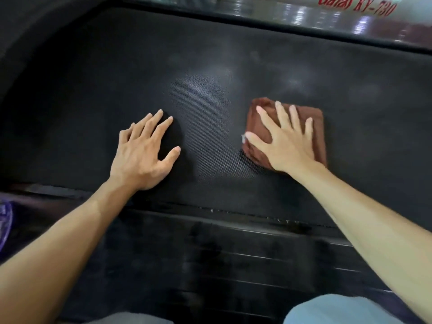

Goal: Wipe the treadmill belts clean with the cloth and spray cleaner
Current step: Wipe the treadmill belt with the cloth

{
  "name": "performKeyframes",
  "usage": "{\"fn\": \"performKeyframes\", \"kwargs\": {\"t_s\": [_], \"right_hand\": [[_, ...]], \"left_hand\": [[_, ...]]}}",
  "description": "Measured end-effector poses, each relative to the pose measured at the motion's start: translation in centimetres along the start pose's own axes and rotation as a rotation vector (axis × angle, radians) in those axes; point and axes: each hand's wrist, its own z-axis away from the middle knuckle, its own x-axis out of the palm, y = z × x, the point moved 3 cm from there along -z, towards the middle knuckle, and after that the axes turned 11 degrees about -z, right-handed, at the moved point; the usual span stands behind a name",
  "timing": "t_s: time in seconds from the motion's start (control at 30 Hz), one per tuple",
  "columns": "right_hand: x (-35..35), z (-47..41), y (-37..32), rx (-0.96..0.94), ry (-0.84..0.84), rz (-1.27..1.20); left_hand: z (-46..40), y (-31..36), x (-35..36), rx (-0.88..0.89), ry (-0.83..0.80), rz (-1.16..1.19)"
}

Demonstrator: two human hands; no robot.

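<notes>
The black textured treadmill belt (pixel 210 66) fills most of the head view. A folded brown cloth (pixel 315 122) lies on it right of centre. My right hand (pixel 282 139) presses flat on the cloth with fingers spread and straight. My left hand (pixel 145 150) rests on the bare belt left of centre, fingers extended and a little spread, holding nothing. No spray cleaner shows in the view.
A silver side rail (pixel 327 17) with red lettering runs along the belt's far edge. A black ribbed side rail (pixel 222 253) lies along the near edge. My knees in light trousers (pixel 339 309) are at the bottom. A purple object (pixel 4 220) sits at the left edge.
</notes>
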Motion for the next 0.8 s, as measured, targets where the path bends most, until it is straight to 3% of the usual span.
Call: {"fn": "performKeyframes", "kwargs": {"t_s": [0.1, 0.2, 0.33, 0.47, 0.6, 0.7, 0.8], "right_hand": [[1.9, 2.0, -5.3, -0.209, -0.055, -0.008], [2.2, 8.4, -5.1, -0.429, -0.114, 0.006], [0.6, 6.0, -0.5, -0.271, -0.095, 0.002], [0.9, -3.7, -2.8, -0.064, -0.03, -0.014], [2.7, -1.9, -8.3, -0.306, -0.085, -0.007], [2.3, 5.1, -5.9, -0.51, -0.122, -0.005], [0.5, 3.5, -0.9, -0.385, -0.101, 0.002]], "left_hand": [[0.0, -0.1, 0.0, 0.002, -0.005, 0.002], [0.0, -0.2, 0.0, 0.008, -0.012, -0.012], [0.0, 0.0, -0.1, -0.003, -0.013, -0.007], [0.0, 0.1, -0.2, -0.007, -0.02, -0.004], [0.0, -0.3, 0.0, 0.005, -0.03, 0.001], [0.0, -0.3, 0.0, 0.009, -0.019, 0.011], [0.0, 0.0, 0.0, -0.004, 0.004, 0.011]]}}
